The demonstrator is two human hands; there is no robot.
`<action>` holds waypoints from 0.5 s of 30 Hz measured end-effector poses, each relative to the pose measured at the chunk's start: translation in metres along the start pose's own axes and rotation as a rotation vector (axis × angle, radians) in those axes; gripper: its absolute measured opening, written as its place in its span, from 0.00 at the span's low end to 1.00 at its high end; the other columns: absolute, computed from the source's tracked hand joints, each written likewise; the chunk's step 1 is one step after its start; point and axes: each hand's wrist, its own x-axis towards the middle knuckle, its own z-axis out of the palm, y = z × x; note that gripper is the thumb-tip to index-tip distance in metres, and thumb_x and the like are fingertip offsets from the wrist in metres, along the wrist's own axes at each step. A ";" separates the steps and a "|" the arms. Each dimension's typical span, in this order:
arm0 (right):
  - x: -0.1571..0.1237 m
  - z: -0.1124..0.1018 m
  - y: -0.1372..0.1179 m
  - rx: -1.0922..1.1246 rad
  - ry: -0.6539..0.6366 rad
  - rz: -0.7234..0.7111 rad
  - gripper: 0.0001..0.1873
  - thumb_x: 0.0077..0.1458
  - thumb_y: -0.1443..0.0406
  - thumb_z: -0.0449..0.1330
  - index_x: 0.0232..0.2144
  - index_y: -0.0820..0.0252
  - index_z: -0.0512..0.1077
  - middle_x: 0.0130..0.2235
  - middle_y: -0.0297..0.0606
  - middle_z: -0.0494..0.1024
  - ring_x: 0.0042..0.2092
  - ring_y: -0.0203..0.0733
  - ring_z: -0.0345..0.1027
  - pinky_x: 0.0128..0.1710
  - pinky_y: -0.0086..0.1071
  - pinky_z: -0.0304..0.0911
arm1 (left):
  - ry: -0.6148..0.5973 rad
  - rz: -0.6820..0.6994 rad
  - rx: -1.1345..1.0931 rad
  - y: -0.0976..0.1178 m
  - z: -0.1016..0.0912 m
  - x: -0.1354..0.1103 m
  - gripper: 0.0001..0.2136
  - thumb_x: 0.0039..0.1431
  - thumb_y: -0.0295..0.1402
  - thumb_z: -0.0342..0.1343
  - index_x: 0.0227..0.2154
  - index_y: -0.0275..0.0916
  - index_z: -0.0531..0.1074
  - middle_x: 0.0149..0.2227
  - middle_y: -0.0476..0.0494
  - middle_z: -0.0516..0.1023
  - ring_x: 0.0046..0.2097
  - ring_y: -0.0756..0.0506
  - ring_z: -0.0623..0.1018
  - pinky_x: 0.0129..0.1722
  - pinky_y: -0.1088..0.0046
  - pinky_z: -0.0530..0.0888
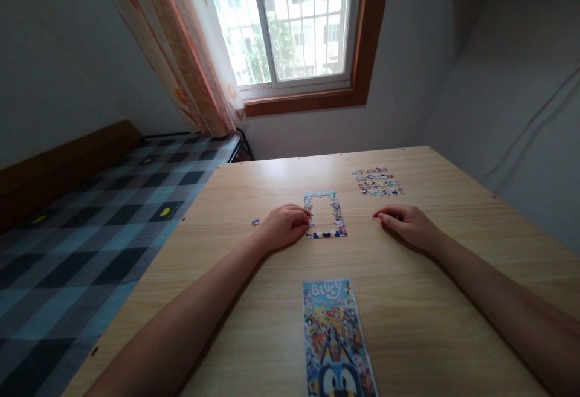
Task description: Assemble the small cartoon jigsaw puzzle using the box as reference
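My left hand [286, 226] is at the left side of a rectangular jigsaw puzzle border [341, 223], its curled fingers closed on a puzzle piece at that edge. The fingers partly cover this side; bare wood shows inside the border. To the right of the border, my right hand [405, 223] rests on the table. Its thumb and forefinger are together, and whatever may lie between them is hidden. A loose puzzle piece [255, 222] lies left of my left hand. Beyond my right hand, several loose puzzle pieces [378, 182] are laid out in rows.
A colourful "Bluey" picture sheet or box [335, 336] lies on the wooden table [254, 336] near me. A bed with a checked cover [118, 228] stands along the left. Behind the table are a window [308, 28] and a curtain [181, 40].
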 end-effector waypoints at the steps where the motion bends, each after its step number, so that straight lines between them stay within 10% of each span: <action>1: 0.000 0.000 0.000 -0.001 -0.001 -0.003 0.19 0.58 0.54 0.56 0.38 0.57 0.82 0.33 0.39 0.83 0.34 0.45 0.74 0.34 0.34 0.65 | 0.008 -0.005 0.001 0.000 0.001 0.000 0.05 0.59 0.30 0.59 0.36 0.43 0.79 0.45 0.45 0.83 0.48 0.44 0.80 0.53 0.63 0.75; 15: 0.000 -0.001 -0.003 -0.002 0.016 -0.005 0.19 0.58 0.54 0.56 0.38 0.57 0.82 0.33 0.39 0.84 0.33 0.44 0.74 0.34 0.34 0.65 | 0.051 0.030 -0.010 -0.003 0.002 0.000 0.05 0.60 0.30 0.60 0.35 0.42 0.82 0.44 0.43 0.84 0.47 0.44 0.80 0.52 0.62 0.76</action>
